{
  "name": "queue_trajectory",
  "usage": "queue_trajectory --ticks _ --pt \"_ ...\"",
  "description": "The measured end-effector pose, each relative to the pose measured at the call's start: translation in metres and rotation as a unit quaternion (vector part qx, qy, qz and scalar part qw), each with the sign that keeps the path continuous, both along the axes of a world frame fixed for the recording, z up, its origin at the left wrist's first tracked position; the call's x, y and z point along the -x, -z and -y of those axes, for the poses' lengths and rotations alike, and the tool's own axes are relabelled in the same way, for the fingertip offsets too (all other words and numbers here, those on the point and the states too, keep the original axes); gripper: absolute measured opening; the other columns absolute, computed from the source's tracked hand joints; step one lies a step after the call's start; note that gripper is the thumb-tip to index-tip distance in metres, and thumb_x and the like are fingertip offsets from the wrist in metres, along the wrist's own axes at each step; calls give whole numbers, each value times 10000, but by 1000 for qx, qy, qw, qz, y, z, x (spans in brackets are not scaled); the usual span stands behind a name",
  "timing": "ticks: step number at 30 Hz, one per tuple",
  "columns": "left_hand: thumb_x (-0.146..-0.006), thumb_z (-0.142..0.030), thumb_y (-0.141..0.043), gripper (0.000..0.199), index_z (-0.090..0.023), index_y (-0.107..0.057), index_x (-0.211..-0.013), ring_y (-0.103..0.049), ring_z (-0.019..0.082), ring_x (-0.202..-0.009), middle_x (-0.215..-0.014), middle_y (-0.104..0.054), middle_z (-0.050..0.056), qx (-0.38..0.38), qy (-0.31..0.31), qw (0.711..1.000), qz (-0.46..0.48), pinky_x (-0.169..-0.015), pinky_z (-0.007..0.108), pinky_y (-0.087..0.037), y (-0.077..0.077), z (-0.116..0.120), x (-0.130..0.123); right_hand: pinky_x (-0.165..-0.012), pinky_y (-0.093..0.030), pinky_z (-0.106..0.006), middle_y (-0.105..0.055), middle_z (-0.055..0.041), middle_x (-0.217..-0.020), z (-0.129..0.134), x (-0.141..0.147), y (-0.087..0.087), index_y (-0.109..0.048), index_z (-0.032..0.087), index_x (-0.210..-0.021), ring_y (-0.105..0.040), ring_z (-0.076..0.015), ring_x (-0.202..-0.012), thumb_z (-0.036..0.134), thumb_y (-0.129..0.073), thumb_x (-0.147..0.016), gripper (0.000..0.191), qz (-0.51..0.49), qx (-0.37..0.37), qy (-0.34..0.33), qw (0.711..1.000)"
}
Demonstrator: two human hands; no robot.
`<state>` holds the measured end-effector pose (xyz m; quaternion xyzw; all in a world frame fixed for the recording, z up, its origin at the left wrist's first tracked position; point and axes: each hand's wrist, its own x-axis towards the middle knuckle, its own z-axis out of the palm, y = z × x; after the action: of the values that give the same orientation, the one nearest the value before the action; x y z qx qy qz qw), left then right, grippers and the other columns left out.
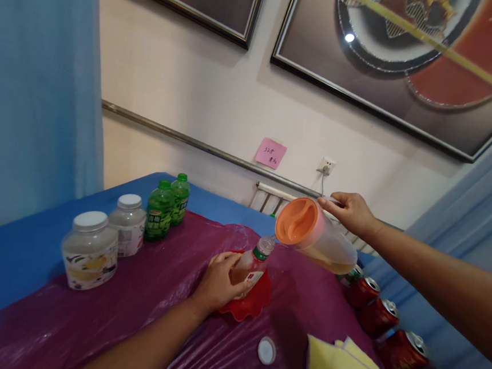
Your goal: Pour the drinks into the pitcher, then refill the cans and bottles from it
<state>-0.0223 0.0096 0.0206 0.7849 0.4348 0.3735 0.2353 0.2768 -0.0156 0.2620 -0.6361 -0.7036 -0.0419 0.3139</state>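
Orange-lidded pitcher (323, 242), pale liquid (338, 267) inside, tipped at open bottle (250, 268) over red dish (257, 300)

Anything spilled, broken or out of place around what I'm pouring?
I see no spill or damage. The purple plastic cover is wrinkled, and a loose white cap lies on it, nearer you than the red dish.

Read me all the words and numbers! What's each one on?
"32", then unclear handwriting: pink paper note.
"青梅", other print unclear: front green plastic bottle.
Too small or blurred: back green bottle, two white-lidded clear jars, held clear bottle, metal cans.
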Motion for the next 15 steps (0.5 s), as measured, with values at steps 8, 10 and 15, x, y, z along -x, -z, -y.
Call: queue_trajectory --ticks 8,10,15 --pt "-721 -485 -798 583 -226 -698 -1234 -603 335 -1202 -1262 -692 117 -9 -3 1000 1 -1070 473 -436 1 -1 0 -502 -193 -280 -264 60 -524 -1 -2 3 -316 242 -532 -256 -91 -526 738 -589 -784 619 -8 -9 -8 1000" --pt "-726 -480 -796 585 -227 -693 -1244 -604 332 -1201 -1260 -693 115 -10 0 1000 2 -1070 476 -435 2 -1 0 -504 -181 -279 -261 62 -515 -1 -3 8 -319 239 -521 -248 -87 -522 731 -622 -768 629 -31 -13 -14 999" --pt "-723 -465 -797 591 -215 -691 -1248 -613 331 -1201 -1266 -699 121 -14 -8 1000 -7 -1069 467 -436 4 -3 0 -481 -199 -262 -305 67 -487 -1 -13 35 -414 223 -503 -279 -83 -490 679 -741 -711 598 -214 -1 -34 976"
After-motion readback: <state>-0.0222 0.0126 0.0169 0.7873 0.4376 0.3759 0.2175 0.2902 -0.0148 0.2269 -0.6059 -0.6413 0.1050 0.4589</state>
